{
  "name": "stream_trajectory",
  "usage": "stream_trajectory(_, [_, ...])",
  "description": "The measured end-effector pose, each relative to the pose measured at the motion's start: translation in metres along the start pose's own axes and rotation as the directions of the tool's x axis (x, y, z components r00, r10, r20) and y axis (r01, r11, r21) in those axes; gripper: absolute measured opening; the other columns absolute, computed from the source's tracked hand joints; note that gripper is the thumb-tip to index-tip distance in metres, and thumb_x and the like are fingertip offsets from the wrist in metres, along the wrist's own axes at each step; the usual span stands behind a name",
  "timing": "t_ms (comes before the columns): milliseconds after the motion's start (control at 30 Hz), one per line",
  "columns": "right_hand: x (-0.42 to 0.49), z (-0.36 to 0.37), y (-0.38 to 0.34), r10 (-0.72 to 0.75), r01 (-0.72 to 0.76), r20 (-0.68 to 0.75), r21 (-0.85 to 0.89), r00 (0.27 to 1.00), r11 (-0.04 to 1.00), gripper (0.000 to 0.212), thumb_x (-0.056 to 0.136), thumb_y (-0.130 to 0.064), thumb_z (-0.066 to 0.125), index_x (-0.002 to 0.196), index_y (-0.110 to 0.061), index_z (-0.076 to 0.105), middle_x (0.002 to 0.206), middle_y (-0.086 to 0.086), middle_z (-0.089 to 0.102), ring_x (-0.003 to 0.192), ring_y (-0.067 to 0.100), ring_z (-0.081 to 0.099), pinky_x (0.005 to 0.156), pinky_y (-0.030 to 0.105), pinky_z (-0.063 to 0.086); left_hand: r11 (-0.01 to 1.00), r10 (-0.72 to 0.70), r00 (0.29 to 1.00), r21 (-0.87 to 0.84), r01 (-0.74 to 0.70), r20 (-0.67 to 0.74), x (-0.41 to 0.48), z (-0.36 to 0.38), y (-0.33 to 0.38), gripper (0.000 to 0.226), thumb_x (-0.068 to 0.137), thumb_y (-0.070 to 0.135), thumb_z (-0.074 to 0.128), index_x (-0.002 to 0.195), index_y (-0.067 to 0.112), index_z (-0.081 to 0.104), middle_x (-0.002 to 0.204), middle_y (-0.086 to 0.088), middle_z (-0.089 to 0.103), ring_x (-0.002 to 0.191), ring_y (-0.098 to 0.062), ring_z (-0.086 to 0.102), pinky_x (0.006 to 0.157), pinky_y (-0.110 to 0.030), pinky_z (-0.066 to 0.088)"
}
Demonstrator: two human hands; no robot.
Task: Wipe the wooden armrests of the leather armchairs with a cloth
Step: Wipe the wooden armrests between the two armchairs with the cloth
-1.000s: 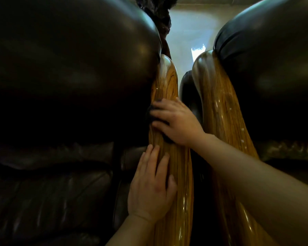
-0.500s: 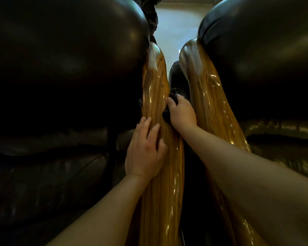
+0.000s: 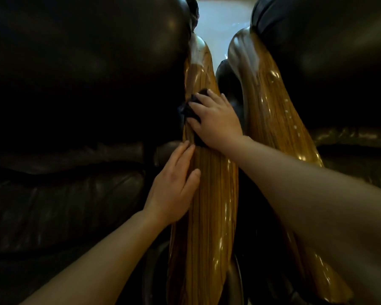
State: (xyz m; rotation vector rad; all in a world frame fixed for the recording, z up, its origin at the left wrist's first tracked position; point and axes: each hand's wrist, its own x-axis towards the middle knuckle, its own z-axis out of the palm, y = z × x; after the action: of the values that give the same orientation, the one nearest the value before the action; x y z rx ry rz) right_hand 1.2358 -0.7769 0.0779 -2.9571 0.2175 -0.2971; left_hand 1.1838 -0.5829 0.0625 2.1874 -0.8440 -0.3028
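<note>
Polished wood with a striped grain runs up the middle of the view: this is the left armrest (image 3: 209,186), and your two hands are both on it. Your right hand (image 3: 216,119) presses flat on the dark cloth (image 3: 190,108), the fingers spread over it, so the grip is a press on the cloth and not a closed fist around it. The cloth lies on the top and the left edge of this armrest, touching the dark leather armchair (image 3: 86,84) beside it. Half a second ago the same hand was on the right side of the armrest, in the gap between the two chairs, with the cloth only just visible; now the hand has come back over the top, toward the left edge. Your left hand (image 3: 174,186) lies open and flat on the left side of the armrest, just below the right hand, holding nothing. It sits about where it was before, still with its fingertips close to the cloth.

The right armrest (image 3: 271,102) stands near, apart from both hands, with bright reflections on its varnish. Behind it is the second leather armchair (image 3: 328,51). Between the two chair backs you see a pale floor (image 3: 222,18).
</note>
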Motion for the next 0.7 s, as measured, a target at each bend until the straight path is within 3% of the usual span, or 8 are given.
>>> stream_trajectory(167, [-0.092,0.011,-0.024,-0.168,0.168,-0.035,-0.005,0.985,0.986,0.043,0.098,-0.039,0.043,0.139,-0.027,0.049,0.154,0.003,0.042,0.148,0.027,0.027,0.121,0.053,0.018,0.999,-0.008,0.996,-0.040,0.004,-0.093,-0.016,-0.009,-0.009,0.059,0.093,0.045,0.030,0.148,0.024,0.033,0.157,0.004,0.027,0.138,0.000,0.026,0.104,-0.015,0.024])
stream_trajectory(267, [-0.165,0.020,-0.040,-0.213,0.216,-0.036,0.077,0.976,0.973,0.042,0.102,-0.037,0.042,0.142,-0.025,0.046,0.158,0.003,0.035,0.153,0.025,0.016,0.121,0.053,0.015,0.998,0.036,0.999,0.053,-0.034,-0.021,-0.027,-0.002,-0.011,0.055,0.096,0.045,0.032,0.148,0.027,0.031,0.160,0.006,0.019,0.144,-0.006,0.022,0.109,-0.029,0.031])
stream_trajectory(367, [-0.210,0.028,-0.052,-0.242,0.242,-0.013,0.096,0.970,0.965,0.040,0.103,-0.036,0.047,0.140,-0.022,0.051,0.157,0.006,0.039,0.153,0.026,0.015,0.121,0.054,0.019,0.980,0.077,0.996,0.179,-0.082,0.033,-0.030,0.008,-0.010,0.055,0.098,0.046,0.030,0.148,0.024,0.031,0.162,0.004,0.017,0.149,-0.007,0.006,0.116,-0.039,0.023])
stream_trajectory(467, [-0.246,0.037,-0.057,-0.329,0.327,0.002,0.102,0.944,0.940,0.036,0.102,-0.035,0.051,0.135,-0.023,0.056,0.157,0.006,0.038,0.152,0.029,0.017,0.121,0.053,0.020,0.962,0.090,0.995,0.255,-0.099,0.046,-0.026,0.011,-0.008,0.055,0.098,0.046,0.028,0.147,0.022,0.036,0.162,0.002,0.017,0.150,-0.010,0.001,0.117,-0.042,0.018])
stream_trajectory(700, [-0.304,0.048,-0.060,-0.541,0.533,0.058,0.113,0.839,0.838,0.030,0.104,-0.029,0.050,0.132,-0.024,0.058,0.158,0.003,0.038,0.151,0.028,0.020,0.122,0.050,0.020,0.962,0.075,0.991,0.253,-0.101,0.109,-0.025,0.000,-0.004,0.054,0.099,0.043,0.027,0.147,0.021,0.038,0.162,0.001,0.016,0.150,-0.011,0.001,0.119,-0.039,0.012])
